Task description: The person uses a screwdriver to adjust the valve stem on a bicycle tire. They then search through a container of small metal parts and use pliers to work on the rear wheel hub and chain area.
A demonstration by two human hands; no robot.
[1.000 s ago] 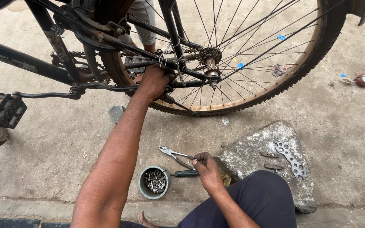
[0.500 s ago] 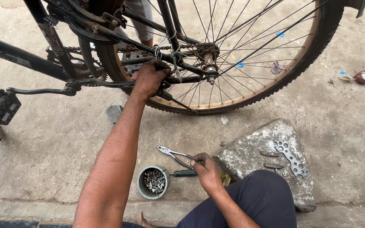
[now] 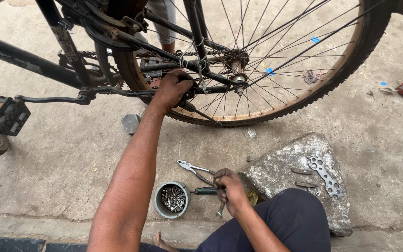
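A person crouches beside a bicycle's rear wheel (image 3: 276, 60) on a concrete floor, both bare hands at work. The left hand (image 3: 171, 88) is closed around the frame stay just ahead of the hub (image 3: 236, 70), fingers wrapped tight, steadying the bike. The right hand (image 3: 229, 186) is low on the floor, fingers curled shut on the handles of a pair of pliers (image 3: 194, 169) whose open jaws point left and up, away from the knee (image 3: 295, 219).

By the look of it this is a tool pick-up in the middle of a hub or axle job: the wheel is held, the pliers are gripped but lie well apart from the hub. The next move seems to call for lifting the pliers clear of the floor and bringing the jaws up to the axle nut while the left hand holds the frame steady.

A small round tin (image 3: 171, 199) stands just left of the right hand, partly filled with small metal bits, apparently nuts and bolts. A screwdriver (image 3: 206, 190) lies between tin and hand. On the grey stone (image 3: 281, 172) to the right rest a flat multi-hole spanner (image 3: 325, 175) and a few loose pieces. A pedal (image 3: 5, 115) juts out at far left.
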